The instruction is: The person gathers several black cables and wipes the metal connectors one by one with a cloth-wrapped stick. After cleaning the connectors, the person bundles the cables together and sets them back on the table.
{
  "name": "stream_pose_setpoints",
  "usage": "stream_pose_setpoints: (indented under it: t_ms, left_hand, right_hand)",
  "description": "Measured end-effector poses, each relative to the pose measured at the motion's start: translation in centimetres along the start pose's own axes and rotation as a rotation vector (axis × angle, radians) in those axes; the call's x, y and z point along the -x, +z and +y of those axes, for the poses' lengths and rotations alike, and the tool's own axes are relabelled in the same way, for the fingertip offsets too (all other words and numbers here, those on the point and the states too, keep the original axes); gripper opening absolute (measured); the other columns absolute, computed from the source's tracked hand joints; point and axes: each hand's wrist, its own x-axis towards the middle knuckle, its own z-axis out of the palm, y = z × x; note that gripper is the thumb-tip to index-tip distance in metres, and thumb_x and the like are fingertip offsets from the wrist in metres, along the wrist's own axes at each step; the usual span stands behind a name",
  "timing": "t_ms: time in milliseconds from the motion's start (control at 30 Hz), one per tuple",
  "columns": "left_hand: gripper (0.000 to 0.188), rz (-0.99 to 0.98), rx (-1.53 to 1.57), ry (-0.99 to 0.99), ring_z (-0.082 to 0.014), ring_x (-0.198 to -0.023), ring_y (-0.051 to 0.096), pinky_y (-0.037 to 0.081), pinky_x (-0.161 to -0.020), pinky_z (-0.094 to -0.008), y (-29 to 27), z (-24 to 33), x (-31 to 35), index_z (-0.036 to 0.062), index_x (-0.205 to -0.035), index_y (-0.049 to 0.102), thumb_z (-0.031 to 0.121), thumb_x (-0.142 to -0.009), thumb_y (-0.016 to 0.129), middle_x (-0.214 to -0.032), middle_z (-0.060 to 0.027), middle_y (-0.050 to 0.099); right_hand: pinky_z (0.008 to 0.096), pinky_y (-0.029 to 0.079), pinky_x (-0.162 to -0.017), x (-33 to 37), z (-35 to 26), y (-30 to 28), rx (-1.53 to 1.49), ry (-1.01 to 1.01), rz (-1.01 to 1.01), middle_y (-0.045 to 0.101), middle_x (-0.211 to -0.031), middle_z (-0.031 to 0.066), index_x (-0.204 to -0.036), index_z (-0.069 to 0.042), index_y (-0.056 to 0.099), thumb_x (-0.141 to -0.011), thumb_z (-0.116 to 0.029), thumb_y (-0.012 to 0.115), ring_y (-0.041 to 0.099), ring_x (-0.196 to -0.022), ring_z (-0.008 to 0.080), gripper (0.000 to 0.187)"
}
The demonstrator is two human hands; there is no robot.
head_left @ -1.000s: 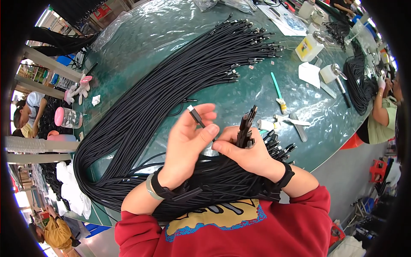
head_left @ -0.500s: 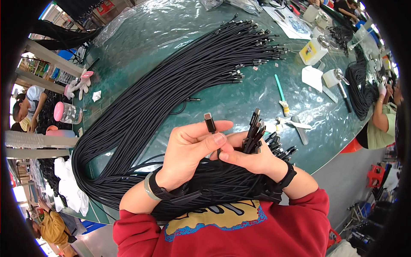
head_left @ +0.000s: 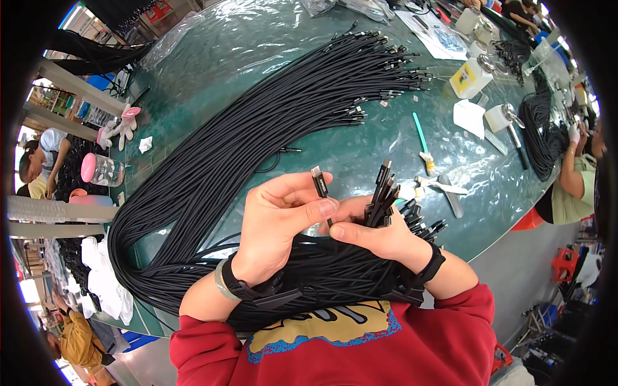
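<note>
Between the thumb and fingers of my left hand (head_left: 280, 222) is one black USB cable (head_left: 320, 183), its metal-tipped plug pointing up. My right hand (head_left: 373, 235) is closed round several black cable ends (head_left: 382, 196), whose plugs stick up beyond the fingers. The two hands nearly meet, the right thumb close by the left fingertips. Under my forearms lies a thick heap of black cables (head_left: 322, 273), with more plugs showing past my right hand. A large bundle of the same cables (head_left: 257, 106) curves across the table, plugs toward the far right.
On the green table (head_left: 212, 55) stand a yellow-labelled bottle (head_left: 472, 76) and a smaller dispenser bottle (head_left: 501, 118). A brush with a teal handle (head_left: 420, 133) and scissors (head_left: 447, 188) lie to the right. A pink-lidded jar (head_left: 103, 170) stands left. Co-workers sit at both sides.
My left hand has shifted slightly left, and the plug in it has turned and tilted, so its printed face shows. The right hand stays almost in place with its cable ends.
</note>
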Motion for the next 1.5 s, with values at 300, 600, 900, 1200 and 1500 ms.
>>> stream_pose_setpoints:
  t_ms: [300,600,900,1200,1500]
  left_hand:
    - [0.041,-0.133,-0.168,0.074,-0.0162,-0.087,0.056,0.045,-0.076,-0.0286,0.3,-0.1,-0.1,-0.0011,-0.113,0.048,0.002,-0.074,0.062,-0.101,-0.0119,0.056]
    - [0.067,-0.432,-0.802,0.269,-0.0144,-0.083,0.054,0.044,-0.071,-0.0281,1.6,-3.6,-0.2,0.0010,-0.121,0.035,0.016,-0.067,0.070,-0.095,-0.0084,0.052]
    - [0.020,-0.646,-0.860,-0.503,-0.0088,-0.049,0.048,0.037,-0.048,-0.0204,4.8,0.1,1.1,0.0023,-0.097,0.048,0.015,-0.083,0.053,-0.058,0.0007,0.048]
    - [0.005,-0.490,-0.707,-0.085,-0.0089,-0.052,0.048,0.036,-0.043,-0.0220,6.1,0.3,4.0,0.0013,-0.083,0.052,0.004,-0.080,0.051,-0.059,0.0001,0.051]
    - [0.008,-0.460,-0.945,0.480,-0.0112,-0.056,0.051,0.039,-0.048,-0.0215,7.0,-0.8,5.5,0.0030,-0.084,0.055,0.003,-0.077,0.050,-0.071,-0.0036,0.056]
  right_hand:
    - [0.0238,0.038,-0.061,-0.1,-0.2,0.2,0.049,0.035,0.053,0.055,-0.070,0.0002,-0.071,-0.002,0.056,-0.073,-0.011,0.066,0.048,-0.066,0.0086,0.013]
    - [0.0228,0.035,-0.056,-0.2,-1.1,0.1,0.469,-0.782,0.291,0.050,-0.072,0.0007,-0.068,-0.006,0.048,-0.070,-0.010,0.067,0.045,-0.066,0.0087,0.020]
    - [0.0309,0.043,-0.071,4.7,-7.0,-0.5,0.138,-0.774,0.136,0.055,-0.081,0.0085,-0.090,-0.001,0.056,-0.073,-0.012,0.059,0.053,-0.084,0.0217,0.020]
    - [0.0341,0.047,-0.060,6.5,-5.6,2.2,0.764,-0.992,0.310,0.057,-0.079,0.0112,-0.089,-0.001,0.057,-0.075,-0.015,0.057,0.057,-0.070,0.0278,0.020]
    - [0.0357,0.046,-0.055,5.7,-4.7,4.0,0.813,-1.083,0.570,0.057,-0.074,0.0081,-0.082,-0.003,0.058,-0.075,-0.021,0.056,0.056,-0.063,0.0276,0.019]
